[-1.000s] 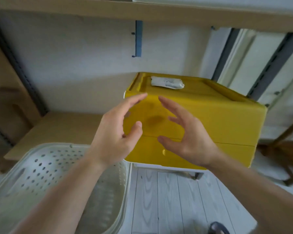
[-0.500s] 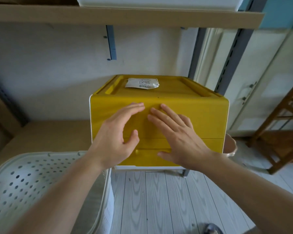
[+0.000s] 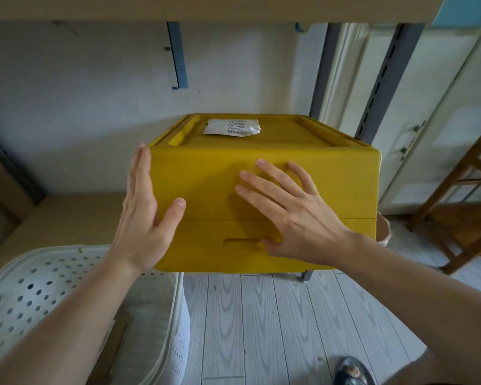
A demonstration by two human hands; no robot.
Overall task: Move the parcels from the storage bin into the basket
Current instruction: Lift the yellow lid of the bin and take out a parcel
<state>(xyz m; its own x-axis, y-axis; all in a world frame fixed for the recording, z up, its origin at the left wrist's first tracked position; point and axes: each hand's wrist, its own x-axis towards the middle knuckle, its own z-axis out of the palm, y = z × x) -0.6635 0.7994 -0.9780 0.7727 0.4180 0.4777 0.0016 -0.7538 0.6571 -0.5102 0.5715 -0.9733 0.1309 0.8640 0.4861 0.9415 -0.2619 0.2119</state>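
We see a big yellow storage bin on a shelf, right in front of us. Its front is shut, so we cannot see any parcels inside it. A small white packet with dark writing lies on top of the bin, near the back.

Our left hand is at the bin's left front corner. The fingers are straight and lie flat along the left side, and the thumb presses on the front. Our right hand lies flat on the front of the bin with the fingers spread out. Its thumb sits at the end of a long slot in the lower front panel. Neither hand is wrapped around anything.

The white basket with round holes stands low on our left, just beside the bin and under our left arm. We see something brown and flat inside it, but we cannot tell what it is.

The floor has grey wood planks. A wooden rack stands off to the right.
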